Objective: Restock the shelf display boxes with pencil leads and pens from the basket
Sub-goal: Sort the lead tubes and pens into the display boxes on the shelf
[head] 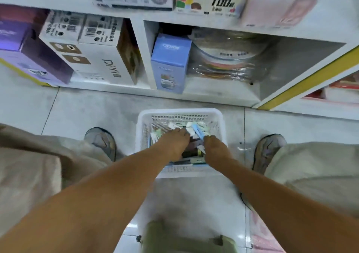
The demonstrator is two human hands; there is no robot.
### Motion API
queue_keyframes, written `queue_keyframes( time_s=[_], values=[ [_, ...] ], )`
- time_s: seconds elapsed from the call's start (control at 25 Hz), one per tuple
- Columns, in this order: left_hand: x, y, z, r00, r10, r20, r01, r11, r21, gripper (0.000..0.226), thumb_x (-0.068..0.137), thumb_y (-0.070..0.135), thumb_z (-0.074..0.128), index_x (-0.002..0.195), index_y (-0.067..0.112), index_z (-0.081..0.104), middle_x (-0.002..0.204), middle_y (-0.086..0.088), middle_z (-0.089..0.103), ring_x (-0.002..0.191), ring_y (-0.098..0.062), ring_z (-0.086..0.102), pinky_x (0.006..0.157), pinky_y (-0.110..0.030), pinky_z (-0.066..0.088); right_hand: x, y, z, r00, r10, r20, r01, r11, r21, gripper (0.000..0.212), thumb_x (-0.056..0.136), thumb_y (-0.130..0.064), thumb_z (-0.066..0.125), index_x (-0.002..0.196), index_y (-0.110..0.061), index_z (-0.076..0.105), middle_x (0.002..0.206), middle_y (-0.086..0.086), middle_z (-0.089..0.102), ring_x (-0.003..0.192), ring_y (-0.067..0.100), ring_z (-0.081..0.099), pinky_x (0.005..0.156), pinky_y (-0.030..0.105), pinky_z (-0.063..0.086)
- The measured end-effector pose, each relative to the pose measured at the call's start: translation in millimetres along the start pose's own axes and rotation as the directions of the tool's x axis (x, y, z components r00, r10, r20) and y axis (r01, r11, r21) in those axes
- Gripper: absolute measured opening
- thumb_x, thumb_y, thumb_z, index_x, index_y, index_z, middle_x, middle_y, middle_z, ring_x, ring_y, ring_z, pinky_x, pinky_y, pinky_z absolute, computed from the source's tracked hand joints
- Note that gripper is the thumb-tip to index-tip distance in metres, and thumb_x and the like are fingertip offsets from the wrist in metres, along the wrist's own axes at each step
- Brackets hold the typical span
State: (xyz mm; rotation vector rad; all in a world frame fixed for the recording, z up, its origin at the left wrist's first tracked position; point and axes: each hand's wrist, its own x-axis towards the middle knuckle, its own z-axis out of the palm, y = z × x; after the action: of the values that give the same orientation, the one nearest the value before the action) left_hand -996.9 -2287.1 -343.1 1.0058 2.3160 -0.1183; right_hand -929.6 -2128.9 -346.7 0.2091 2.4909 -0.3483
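White perforated basket [179,114] with mint-green, pale-blue and white packets [196,129]. Grey tiled floor [81,107] with thin dark joints. White shelf unit [136,17], yellow-edged at right. Pale-blue box [170,62]; purple box [25,58]; white box [93,52] with black lettering, barcodes and brown squares. Rainbow-striped stack [227,66] under clear wrap. Beige trousers [314,167]; grey shoes [102,140]. Olive-green stool [186,237].
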Motion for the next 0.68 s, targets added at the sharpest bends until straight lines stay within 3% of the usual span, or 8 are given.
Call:
queue_keyframes(
  time_s=[0.16,0.28,0.4,0.52,0.68],
  values=[
    [16.5,23.4,26.8,0.999,-0.039,0.020,0.039,0.999,-0.014,0.088,0.072,0.027,0.080,0.139,0.001,0.031,0.142,-0.021,0.034,0.130,-0.035,0.037,0.101,-0.045,0.042,0.1,1.9,26.0,0.998,-0.009,-0.063,0.013,0.998,0.061,0.046,0.092,0.004,0.046,0.137,0.010,0.040,0.132,0.027,0.050,0.117,0.037,0.052,0.094,0.035,0.042],
    [26.3,36.7,38.0,0.996,-0.083,0.011,0.084,0.995,-0.053,0.083,0.069,0.018,0.079,0.136,0.005,0.031,0.137,-0.017,0.035,0.128,-0.032,0.036,0.102,-0.044,0.043,5.4,3.1,34.9,0.995,0.048,-0.090,-0.031,0.982,0.187,0.038,0.091,0.001,0.054,0.128,0.004,0.051,0.125,0.024,0.055,0.114,0.038,0.053,0.091,0.037,0.041],
    [33.9,41.4,40.1,0.995,-0.097,0.019,0.098,0.991,-0.092,0.083,0.072,0.010,0.075,0.138,0.006,0.027,0.136,-0.018,0.036,0.127,-0.033,0.038,0.102,-0.046,0.041,10.2,1.0,36.8,0.988,0.135,-0.068,-0.108,0.944,0.310,0.049,0.084,-0.001,0.064,0.130,0.001,0.048,0.125,0.019,0.055,0.113,0.034,0.054,0.090,0.035,0.044],
    [35.2,41.5,44.7,0.993,-0.107,0.053,0.115,0.973,-0.198,0.092,0.070,0.004,0.076,0.142,0.011,0.019,0.134,-0.020,0.039,0.124,-0.036,0.043,0.097,-0.045,0.045,9.7,1.5,37.6,0.977,0.189,-0.101,-0.137,0.912,0.386,0.048,0.085,0.001,0.059,0.132,-0.002,0.048,0.123,0.017,0.056,0.110,0.032,0.056,0.087,0.036,0.048],
    [34.7,41.6,48.2,0.993,-0.099,0.061,0.108,0.979,-0.171,0.096,0.073,0.004,0.075,0.147,0.012,0.013,0.133,-0.021,0.041,0.123,-0.037,0.042,0.094,-0.047,0.046,5.8,4.0,39.8,0.970,0.190,-0.150,-0.117,0.910,0.398,0.048,0.087,0.002,0.056,0.134,-0.004,0.046,0.123,0.014,0.056,0.108,0.031,0.057,0.082,0.038,0.050]
  ],
)
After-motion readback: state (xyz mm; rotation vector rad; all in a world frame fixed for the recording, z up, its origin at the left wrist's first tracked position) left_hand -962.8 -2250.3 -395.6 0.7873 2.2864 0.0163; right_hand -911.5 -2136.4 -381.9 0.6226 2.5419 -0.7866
